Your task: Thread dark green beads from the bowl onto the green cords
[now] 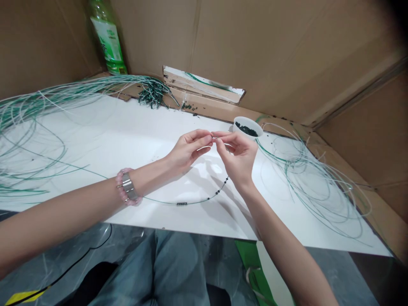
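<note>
My left hand (194,146), with a pink bead bracelet and a metal band at the wrist, is closed in a pinch over the white tabletop. What its fingertips hold is too small to make out. Right beside it, my right hand (237,153) pinches a thin green wire (162,202), and the fingertips of both hands almost meet. The wire curves down from the right hand and passes under my left forearm. Several small dark beads (217,192) are threaded along it, with a short dark, patterned piece (181,204) lower down.
Behind my right hand stands a white bowl (237,121) of dark beads. Loose wire coils (306,170) lie at right. A long bundle of green and white wires (79,87) ends in a dark beaded cluster (153,93). A green bottle (110,42) stands against the cardboard wall (255,51).
</note>
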The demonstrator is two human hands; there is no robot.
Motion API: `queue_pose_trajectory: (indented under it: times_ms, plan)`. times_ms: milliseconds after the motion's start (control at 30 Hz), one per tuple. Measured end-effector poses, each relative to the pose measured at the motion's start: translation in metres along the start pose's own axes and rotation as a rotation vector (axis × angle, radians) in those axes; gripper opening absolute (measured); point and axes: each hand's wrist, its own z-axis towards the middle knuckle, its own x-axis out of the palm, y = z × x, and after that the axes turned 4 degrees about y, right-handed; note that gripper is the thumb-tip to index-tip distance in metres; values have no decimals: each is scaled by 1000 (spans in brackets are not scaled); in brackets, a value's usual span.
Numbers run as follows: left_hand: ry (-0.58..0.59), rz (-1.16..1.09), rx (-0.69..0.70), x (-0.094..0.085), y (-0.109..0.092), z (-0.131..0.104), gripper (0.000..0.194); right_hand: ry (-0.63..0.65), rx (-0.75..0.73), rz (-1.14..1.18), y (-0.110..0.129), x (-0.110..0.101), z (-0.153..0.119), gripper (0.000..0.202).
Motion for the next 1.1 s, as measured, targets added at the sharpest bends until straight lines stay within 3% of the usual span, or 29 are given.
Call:
queue_pose_trajectory:
  times_ms: [1100]
  plan:
    - [0,35,35,4,3,-3,12,-69,-51,-148,-3,3,-5,12]
